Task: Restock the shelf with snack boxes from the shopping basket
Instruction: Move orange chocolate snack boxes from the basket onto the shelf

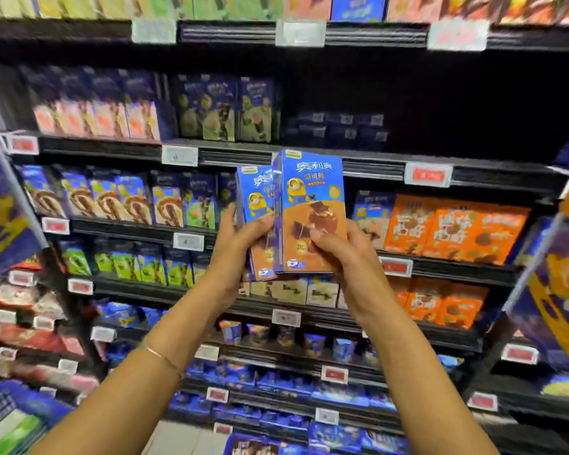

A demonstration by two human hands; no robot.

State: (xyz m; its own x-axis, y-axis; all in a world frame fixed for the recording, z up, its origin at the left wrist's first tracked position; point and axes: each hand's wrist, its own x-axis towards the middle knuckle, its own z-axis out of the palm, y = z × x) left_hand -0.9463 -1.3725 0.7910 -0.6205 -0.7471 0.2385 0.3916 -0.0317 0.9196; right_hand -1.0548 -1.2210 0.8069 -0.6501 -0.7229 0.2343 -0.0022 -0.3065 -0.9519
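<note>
Two blue cardboard snack boxes [312, 208] stand upright side by side before the black metal shelf [368, 165], the right box overlapping the left. The left hand [240, 244] and right hand [339, 254] grip their lower halves. Orange cardboard boxes [457, 231] sit behind, toward the shelf's right end. A blue plastic shopping basket [0, 412] lies left of the shelf's bottom edge.

Your front box [311, 211] reads 奥利奥 in white across its top, with 可可 and a third, unclear character in yellow beneath. Your rear box [255, 198] shows part of the same 奥利奥 logo. The shelf tags [428, 175] are too blurred to read.
</note>
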